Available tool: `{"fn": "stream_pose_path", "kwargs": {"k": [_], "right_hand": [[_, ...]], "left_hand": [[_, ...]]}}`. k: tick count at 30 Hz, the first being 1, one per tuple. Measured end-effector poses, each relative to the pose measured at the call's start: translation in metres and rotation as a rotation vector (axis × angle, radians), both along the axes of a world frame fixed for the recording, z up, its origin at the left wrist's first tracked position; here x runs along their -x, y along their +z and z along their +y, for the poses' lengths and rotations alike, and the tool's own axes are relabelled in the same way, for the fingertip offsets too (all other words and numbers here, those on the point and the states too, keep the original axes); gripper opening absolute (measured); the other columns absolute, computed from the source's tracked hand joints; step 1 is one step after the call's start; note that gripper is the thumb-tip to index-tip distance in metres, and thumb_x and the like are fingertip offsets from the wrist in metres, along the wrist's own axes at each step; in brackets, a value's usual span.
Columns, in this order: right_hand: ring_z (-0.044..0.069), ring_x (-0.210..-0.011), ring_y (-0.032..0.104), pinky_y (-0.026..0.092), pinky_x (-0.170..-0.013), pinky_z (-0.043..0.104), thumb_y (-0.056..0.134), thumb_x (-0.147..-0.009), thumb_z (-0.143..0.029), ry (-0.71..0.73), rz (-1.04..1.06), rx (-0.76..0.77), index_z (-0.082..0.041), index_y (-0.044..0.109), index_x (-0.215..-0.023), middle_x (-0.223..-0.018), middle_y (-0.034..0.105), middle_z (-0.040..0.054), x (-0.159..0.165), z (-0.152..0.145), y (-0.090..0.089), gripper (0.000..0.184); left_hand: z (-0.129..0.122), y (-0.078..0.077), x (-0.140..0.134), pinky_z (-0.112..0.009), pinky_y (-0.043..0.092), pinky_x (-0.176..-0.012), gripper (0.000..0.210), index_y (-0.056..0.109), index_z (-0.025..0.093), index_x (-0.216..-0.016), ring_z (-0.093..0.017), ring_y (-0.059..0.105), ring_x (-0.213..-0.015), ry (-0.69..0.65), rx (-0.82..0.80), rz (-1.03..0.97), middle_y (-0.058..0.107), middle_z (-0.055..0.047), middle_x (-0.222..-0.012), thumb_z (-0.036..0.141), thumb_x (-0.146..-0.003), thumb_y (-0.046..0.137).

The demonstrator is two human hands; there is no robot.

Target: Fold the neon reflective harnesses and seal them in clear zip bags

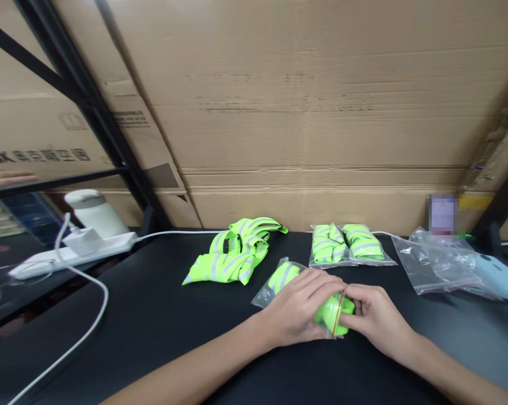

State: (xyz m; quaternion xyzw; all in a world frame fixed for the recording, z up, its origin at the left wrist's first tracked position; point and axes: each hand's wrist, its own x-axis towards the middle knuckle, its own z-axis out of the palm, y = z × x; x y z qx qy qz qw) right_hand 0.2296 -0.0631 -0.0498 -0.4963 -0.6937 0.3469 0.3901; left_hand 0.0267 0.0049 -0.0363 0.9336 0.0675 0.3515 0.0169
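A clear zip-lock bag (261,296) with a red seal line holds a folded neon-green reflective strap (284,275) with silver stripes. My left hand (302,306) lies over the bag's middle, its fingers curled round it. At the bag's right-hand mouth, part of the strap sticks out, and my right hand (374,315) pinches there with thumb and fingers. Beyond my hands to the left rests a loose heap of the same green reflective strap (232,259). Two filled bags of folded strap (328,246) lie side by side against the cardboard at the back.
Empty clear bags (435,264) lie at the right, partly over a light-blue object (500,277). On the left are a white power strip (106,247), its cable (104,304) and a white bottle (95,212). Cardboard (321,112) backs the black table (161,337). Another person's hand (7,179) shows far left.
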Motion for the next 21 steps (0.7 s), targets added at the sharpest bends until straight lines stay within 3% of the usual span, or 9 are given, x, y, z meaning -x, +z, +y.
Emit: {"fn": "stream_pose_path", "kwargs": {"k": [2,4,8,10,12,14,18,21], "right_hand": [[0.009,-0.055,0.026,0.022,-0.051,0.024,0.066,-0.075,-0.016,-0.075,-0.113,-0.068,-0.018,0.05,-0.061,-0.056,0.029,-0.0075,0.003,-0.001,-0.005,0.021],[0.009,-0.052,0.026,0.023,-0.05,0.024,0.065,-0.075,-0.019,-0.108,-0.057,-0.06,-0.019,0.046,-0.06,-0.053,0.028,-0.0079,0.009,-0.004,-0.007,0.025],[0.015,-0.066,0.052,0.046,-0.064,0.025,0.067,-0.081,-0.026,-0.021,0.336,0.039,-0.02,0.056,-0.082,-0.073,0.056,-0.0023,0.027,-0.013,0.001,0.013],[0.017,-0.077,0.059,0.051,-0.073,0.028,0.066,-0.087,-0.029,0.069,0.401,0.084,-0.02,0.058,-0.099,-0.087,0.063,0.0006,0.029,-0.016,0.007,0.017],[0.017,-0.08,0.061,0.051,-0.075,0.028,0.061,-0.094,-0.032,0.142,0.324,0.082,-0.021,0.059,-0.105,-0.091,0.066,0.0018,0.024,-0.017,0.01,0.015],[0.016,-0.075,0.06,0.049,-0.069,0.026,0.057,-0.097,-0.033,0.166,0.181,0.02,-0.02,0.062,-0.097,-0.085,0.067,0.0012,0.016,-0.014,0.009,0.014],[0.013,-0.054,0.049,0.04,-0.056,0.024,0.062,-0.092,-0.026,0.062,-0.115,-0.184,-0.019,0.06,-0.067,-0.059,0.057,-0.0032,0.001,-0.003,0.001,0.026],[0.016,-0.064,0.056,0.045,-0.063,0.026,0.058,-0.092,-0.019,0.014,-0.253,-0.339,-0.019,0.065,-0.072,-0.069,0.064,0.0005,-0.004,0.0,-0.002,0.021]], "left_hand": [[-0.005,-0.001,-0.006,-0.041,0.054,-0.095,0.063,0.047,0.014,-0.132,-0.027,0.066,-0.108,-0.023,0.016,-0.03,0.069,-0.015,-0.118,0.058,-0.091,0.065],[-0.009,-0.003,-0.011,-0.042,0.054,-0.096,0.066,0.047,0.012,-0.133,-0.028,0.065,-0.11,-0.024,0.023,-0.057,0.068,-0.016,-0.118,0.058,-0.09,0.067],[-0.011,-0.003,-0.013,-0.046,0.051,-0.102,0.065,0.046,0.011,-0.136,-0.03,0.062,-0.118,0.015,0.022,-0.089,0.066,-0.019,-0.124,0.056,-0.092,0.064],[-0.008,-0.001,-0.009,-0.047,0.049,-0.106,0.061,0.046,0.011,-0.136,-0.03,0.061,-0.121,-0.008,0.023,-0.079,0.066,-0.019,-0.127,0.052,-0.095,0.062],[-0.004,0.001,-0.004,-0.046,0.049,-0.107,0.058,0.046,0.012,-0.137,-0.029,0.061,-0.123,-0.045,0.016,-0.058,0.065,-0.019,-0.128,0.05,-0.095,0.062],[-0.002,0.001,-0.001,-0.046,0.05,-0.107,0.057,0.046,0.013,-0.137,-0.028,0.062,-0.122,-0.068,0.007,-0.046,0.066,-0.018,-0.127,0.047,-0.095,0.064],[-0.003,-0.002,-0.004,-0.044,0.054,-0.1,0.053,0.046,0.014,-0.136,-0.027,0.066,-0.114,-0.093,0.011,-0.06,0.068,-0.017,-0.122,0.039,-0.095,0.067],[-0.004,-0.005,-0.007,-0.043,0.055,-0.098,0.044,0.048,0.013,-0.134,-0.027,0.066,-0.114,-0.101,0.017,-0.069,0.067,-0.018,-0.124,0.033,-0.098,0.062]]}}
